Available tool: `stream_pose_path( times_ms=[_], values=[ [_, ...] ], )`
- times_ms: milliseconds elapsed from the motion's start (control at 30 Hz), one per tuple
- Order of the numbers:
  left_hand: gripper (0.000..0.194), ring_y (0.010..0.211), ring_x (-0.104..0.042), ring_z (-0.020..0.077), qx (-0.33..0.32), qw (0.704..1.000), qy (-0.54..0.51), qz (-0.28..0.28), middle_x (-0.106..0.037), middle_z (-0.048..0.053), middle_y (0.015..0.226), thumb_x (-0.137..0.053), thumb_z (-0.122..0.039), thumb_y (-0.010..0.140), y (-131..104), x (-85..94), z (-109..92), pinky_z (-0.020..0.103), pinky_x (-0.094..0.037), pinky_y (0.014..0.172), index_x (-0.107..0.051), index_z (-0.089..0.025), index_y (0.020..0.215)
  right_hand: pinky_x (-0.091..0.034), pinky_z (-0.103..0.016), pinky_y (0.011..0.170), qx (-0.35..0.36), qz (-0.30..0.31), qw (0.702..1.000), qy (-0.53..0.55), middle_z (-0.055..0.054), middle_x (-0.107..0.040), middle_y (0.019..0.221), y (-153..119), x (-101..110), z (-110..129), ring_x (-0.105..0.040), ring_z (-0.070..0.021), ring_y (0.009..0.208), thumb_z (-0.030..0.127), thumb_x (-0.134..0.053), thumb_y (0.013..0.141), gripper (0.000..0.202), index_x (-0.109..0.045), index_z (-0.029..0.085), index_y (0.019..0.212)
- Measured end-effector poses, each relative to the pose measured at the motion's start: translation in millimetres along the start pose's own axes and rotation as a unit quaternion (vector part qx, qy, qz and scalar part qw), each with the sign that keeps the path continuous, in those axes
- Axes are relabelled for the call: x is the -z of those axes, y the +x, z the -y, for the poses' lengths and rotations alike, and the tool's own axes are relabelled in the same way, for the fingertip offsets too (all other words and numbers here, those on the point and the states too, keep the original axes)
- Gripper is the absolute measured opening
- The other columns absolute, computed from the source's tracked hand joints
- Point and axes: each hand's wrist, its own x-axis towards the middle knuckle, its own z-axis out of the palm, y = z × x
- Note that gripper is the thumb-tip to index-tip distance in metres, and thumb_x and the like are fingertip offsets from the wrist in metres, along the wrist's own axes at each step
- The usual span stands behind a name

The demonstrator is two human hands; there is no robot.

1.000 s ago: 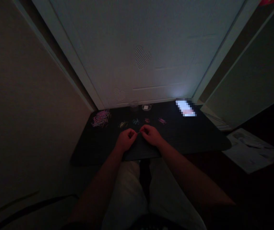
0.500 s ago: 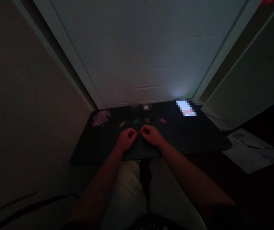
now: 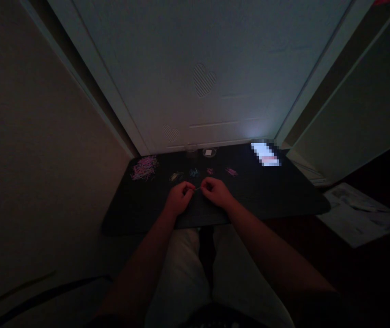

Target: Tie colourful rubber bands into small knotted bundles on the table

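Note:
Over the front middle of a dark table (image 3: 259, 196), my left hand (image 3: 180, 197) and my right hand (image 3: 215, 191) are pinched toward each other. A thin, pale greenish strand (image 3: 198, 188) spans the small gap between their fingertips, one end in each hand. Just beyond the hands lie small groups of thin pieces: yellowish (image 3: 175, 176), blue (image 3: 194, 172), red-pink (image 3: 210, 171) and pink-purple (image 3: 231, 171). A larger mixed pile (image 3: 144, 168), mostly pink and purple, sits at the table's left. The room is dim and fine detail is lost.
At the table's back stand a clear cup (image 3: 191, 150) and a round clear dish (image 3: 209, 152) with a white square. A lit, pixelated screen (image 3: 265, 153) lies at the back right. Behind rises a pale panel (image 3: 181, 54) with hearts. Papers (image 3: 355, 214) lie lower right.
Both hands stay nearly in place, still pinching. The strand between the fingertips shows slightly longer and more tilted than before.

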Motion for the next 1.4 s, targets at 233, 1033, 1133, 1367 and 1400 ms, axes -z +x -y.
stream_pose_path(
  times_ms=[233, 1033, 1133, 1367, 1400],
  values=[
    [0.019, 0.062, -0.056, 0.0115, -0.001, 1.000, -0.010, 0.009, -0.063, 0.001, 0.072, -0.056, -0.030, 0.076, -1, -1.1, -4, 0.022, -0.043, 0.056, -0.062, -0.016, 0.086, -0.035, -0.021, 0.055, -0.003, 0.007, 1.000, 0.012, 0.003, -0.053, 0.061, 0, 1, 1, -0.046, -0.0095, 0.058, 0.019, -0.054, 0.071, 0.002, -0.055, 0.017, 0.070],
    [0.015, 0.077, -0.058, 0.0162, -0.010, 0.986, 0.109, -0.122, -0.063, 0.003, 0.080, -0.050, -0.029, 0.079, 9, 3.8, 7, 0.030, -0.046, 0.073, -0.060, -0.018, 0.078, -0.037, -0.023, 0.060, -0.008, 0.002, 1.000, -0.007, 0.002, -0.054, 0.067, 2, 1, -1, -0.049, -0.0114, 0.063, 0.020, -0.047, 0.077, 0.007, -0.054, 0.018, 0.075],
    [0.015, 0.086, -0.056, 0.0205, 0.003, 0.964, 0.199, -0.176, -0.063, 0.005, 0.084, -0.051, -0.029, 0.078, 21, 16.8, 16, 0.037, -0.043, 0.084, -0.061, -0.019, 0.074, -0.036, -0.023, 0.058, -0.010, 0.001, 1.000, -0.008, 0.002, -0.053, 0.066, 1, 2, -1, -0.048, -0.0111, 0.061, 0.020, -0.048, 0.076, 0.007, -0.054, 0.018, 0.075],
    [0.026, 0.104, -0.051, 0.0249, 0.017, 0.959, 0.260, -0.112, -0.058, 0.007, 0.110, -0.057, -0.027, 0.072, 37, 34.0, 31, 0.041, -0.040, 0.093, -0.060, -0.021, 0.097, -0.035, -0.022, 0.057, -0.015, 0.007, 1.000, -0.001, 0.002, -0.053, 0.066, 2, 3, 1, -0.047, -0.0107, 0.060, 0.021, -0.048, 0.077, 0.007, -0.054, 0.018, 0.075],
    [0.034, 0.107, -0.050, 0.0255, 0.008, 0.961, 0.258, -0.098, -0.056, 0.008, 0.116, -0.058, -0.027, 0.071, 37, 33.1, 32, 0.041, -0.040, 0.094, -0.058, -0.021, 0.104, -0.035, -0.022, 0.056, -0.014, 0.006, 1.000, -0.002, 0.002, -0.053, 0.065, 2, 3, 1, -0.046, -0.0107, 0.060, 0.021, -0.048, 0.076, 0.007, -0.054, 0.018, 0.074]
  ],
)
